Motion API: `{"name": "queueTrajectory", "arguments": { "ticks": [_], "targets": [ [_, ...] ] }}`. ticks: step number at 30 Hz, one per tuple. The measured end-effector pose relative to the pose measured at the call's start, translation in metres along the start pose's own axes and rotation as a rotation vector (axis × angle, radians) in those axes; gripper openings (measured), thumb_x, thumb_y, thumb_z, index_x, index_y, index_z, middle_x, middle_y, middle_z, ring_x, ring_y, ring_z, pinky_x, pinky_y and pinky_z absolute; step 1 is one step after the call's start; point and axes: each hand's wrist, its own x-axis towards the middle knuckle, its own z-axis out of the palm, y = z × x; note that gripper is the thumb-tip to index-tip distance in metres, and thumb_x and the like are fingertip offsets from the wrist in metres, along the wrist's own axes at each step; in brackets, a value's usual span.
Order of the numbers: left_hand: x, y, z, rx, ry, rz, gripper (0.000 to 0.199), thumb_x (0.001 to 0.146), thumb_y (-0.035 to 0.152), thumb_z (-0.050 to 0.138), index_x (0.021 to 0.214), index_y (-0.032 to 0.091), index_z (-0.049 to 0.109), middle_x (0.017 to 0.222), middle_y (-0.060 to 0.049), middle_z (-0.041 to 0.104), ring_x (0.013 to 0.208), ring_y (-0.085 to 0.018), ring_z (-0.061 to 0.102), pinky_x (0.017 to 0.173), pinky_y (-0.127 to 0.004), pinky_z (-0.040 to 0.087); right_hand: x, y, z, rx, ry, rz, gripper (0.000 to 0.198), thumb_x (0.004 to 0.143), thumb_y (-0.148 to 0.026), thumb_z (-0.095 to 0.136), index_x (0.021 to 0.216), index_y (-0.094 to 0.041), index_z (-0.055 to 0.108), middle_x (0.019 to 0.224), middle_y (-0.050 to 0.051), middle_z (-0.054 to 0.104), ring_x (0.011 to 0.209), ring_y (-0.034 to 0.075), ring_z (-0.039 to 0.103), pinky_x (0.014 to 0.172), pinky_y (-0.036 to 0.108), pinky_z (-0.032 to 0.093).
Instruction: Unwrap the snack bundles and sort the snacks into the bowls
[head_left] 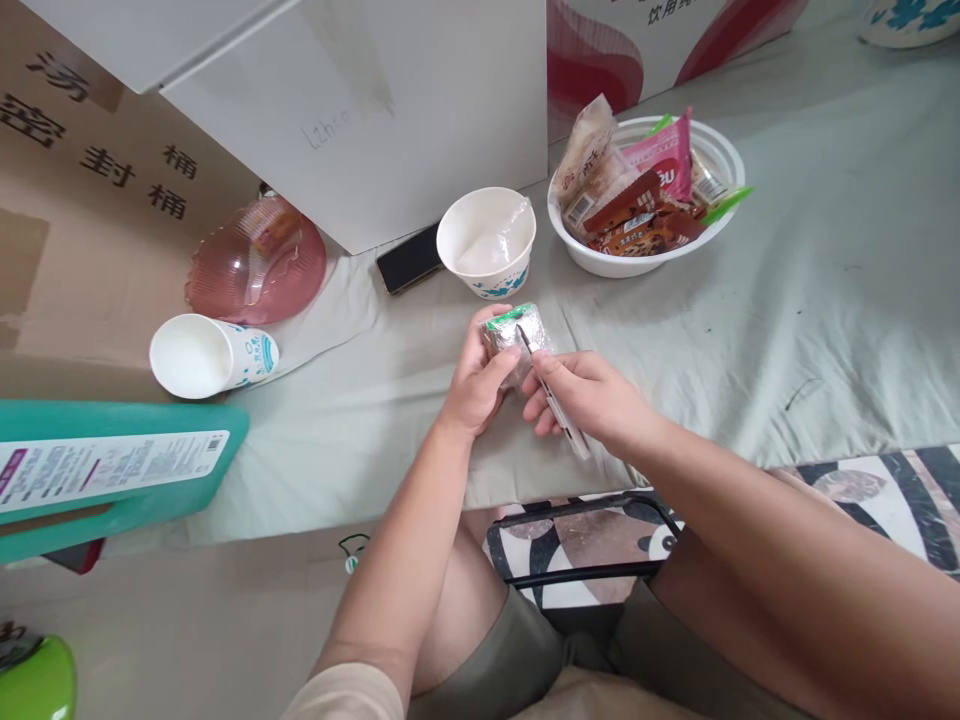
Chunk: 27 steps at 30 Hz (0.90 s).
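My left hand (484, 375) is closed around a small clear-wrapped packet (531, 325) with a green strip along its top edge. What is inside the wrapping I cannot make out. In my right hand (577, 390) is a slim utility knife (559, 410), its handle slanting down to the right. The knife's tip lies against the face of the packet. Just beyond the packet stands a paper bowl (487, 280) with a blue pattern and some clear plastic in it.
A white bowl (622, 266) of wrapped snacks stands at the back right. Behind the paper bowl lies a black phone (405, 264). To the left are a paper cup (259, 356) on its side, a pink plastic dish (300, 270) and a green container (225, 425). White boxes (420, 110) line the back.
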Motion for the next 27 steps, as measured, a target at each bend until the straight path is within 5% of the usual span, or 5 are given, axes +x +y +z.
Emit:
{"name": "queueTrajectory", "arguments": {
  "ticks": [10,27],
  "targets": [
    [-0.004,0.003,-0.001,0.024,0.079,0.014,0.048,0.074,0.034,0.077,0.116,0.028,0.056,0.092,0.0,0.065,0.076,-0.016,0.062,0.07,-0.029,0.049,-0.005,0.001,0.0,-0.025,-0.082,0.088,0.045,0.105,-0.045,0.049,0.071,-0.016,0.059,0.057,0.003,0.067,0.046,0.01,0.063,0.044,0.017,0.045],
    [-0.009,0.018,-0.004,-0.023,0.214,0.087,0.046,0.071,0.038,0.078,0.112,0.031,0.058,0.103,-0.002,0.072,0.098,-0.023,0.071,0.081,-0.034,0.056,-0.01,0.005,0.004,-0.127,-0.19,0.074,0.043,0.105,-0.04,0.05,0.069,-0.017,0.057,0.061,0.002,0.068,0.05,0.01,0.064,0.047,0.019,0.046]
  ]
}}
